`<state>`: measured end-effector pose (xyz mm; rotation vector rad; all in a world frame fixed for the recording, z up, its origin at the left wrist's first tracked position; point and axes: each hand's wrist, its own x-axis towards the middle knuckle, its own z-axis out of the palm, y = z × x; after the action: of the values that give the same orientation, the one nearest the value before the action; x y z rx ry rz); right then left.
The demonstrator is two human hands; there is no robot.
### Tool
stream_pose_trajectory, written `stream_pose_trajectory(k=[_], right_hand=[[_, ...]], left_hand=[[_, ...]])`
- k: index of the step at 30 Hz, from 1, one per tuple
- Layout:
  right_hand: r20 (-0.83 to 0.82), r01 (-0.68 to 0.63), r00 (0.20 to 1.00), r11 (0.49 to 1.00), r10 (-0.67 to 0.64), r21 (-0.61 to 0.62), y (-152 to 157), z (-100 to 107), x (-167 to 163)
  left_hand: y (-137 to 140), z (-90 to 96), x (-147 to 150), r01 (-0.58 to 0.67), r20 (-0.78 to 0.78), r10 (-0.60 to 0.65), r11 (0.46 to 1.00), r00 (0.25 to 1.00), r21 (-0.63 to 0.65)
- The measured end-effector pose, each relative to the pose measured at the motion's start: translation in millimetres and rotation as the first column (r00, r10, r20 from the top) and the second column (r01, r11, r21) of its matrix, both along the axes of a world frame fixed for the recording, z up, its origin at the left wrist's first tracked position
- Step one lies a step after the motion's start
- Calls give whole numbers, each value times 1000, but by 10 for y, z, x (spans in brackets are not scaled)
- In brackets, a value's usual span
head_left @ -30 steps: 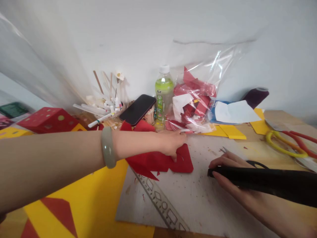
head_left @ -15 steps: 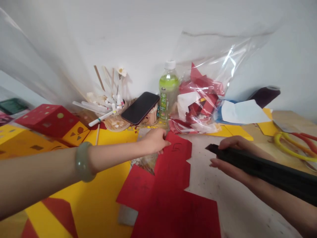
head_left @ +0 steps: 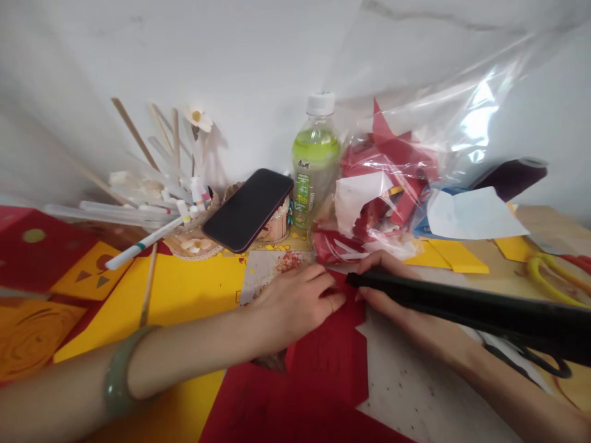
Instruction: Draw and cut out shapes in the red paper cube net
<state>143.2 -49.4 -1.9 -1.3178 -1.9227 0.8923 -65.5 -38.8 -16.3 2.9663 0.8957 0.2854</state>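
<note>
A red paper cut-out (head_left: 318, 369) with notched edges lies in front of me, with faint dark marks on it. My left hand (head_left: 300, 301) is closed at its far end, fingers curled on the paper there; the fingertips are partly hidden. In my right hand (head_left: 383, 283) is a long black utility knife (head_left: 452, 301), its shape partly blurred, held between thumb and fingers close to the tip. That tip meets or hovers just over the red paper beside my left fingers; I cannot tell which. Below the cut-out lies a pale, speckled board (head_left: 406, 381).
Yellow sheets (head_left: 184, 289) spread at left, near red and orange paper boxes (head_left: 32, 246). At the back stand a pen holder (head_left: 194, 246), a phone (head_left: 249, 209), a green drink bottle (head_left: 315, 160) and a clear bag of red scraps (head_left: 392, 178). Yellow-handled scissors (head_left: 545, 277) lie right.
My right hand has brought the knife left to the paper's far end. My left hand has shifted from pinching the corner to curling over the paper. The view has moved closer.
</note>
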Motion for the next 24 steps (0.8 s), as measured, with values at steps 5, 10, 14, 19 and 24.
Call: stream_pose_trajectory(k=[5, 10, 14, 19, 24], right_hand=[[29, 65, 997, 997, -66, 43, -61, -86, -7], [60, 57, 996, 986, -67, 158, -86, -208, -19], [156, 26, 986, 985, -53, 169, -104, -232, -23], [212, 0, 976, 982, -41, 188, -114, -209, -27], [241, -4, 970, 983, -41, 184, -128, -216, -22]], left_hand=[[69, -83, -35, 63, 10, -64, 998, 998, 8], [78, -115, -31, 58, 68, -56, 998, 996, -24], [63, -105, -32, 81, 81, -84, 996, 993, 40], [66, -124, -58, 121, 120, -127, 991, 985, 56], [67, -172, -73, 143, 179, -164, 982, 970, 126]])
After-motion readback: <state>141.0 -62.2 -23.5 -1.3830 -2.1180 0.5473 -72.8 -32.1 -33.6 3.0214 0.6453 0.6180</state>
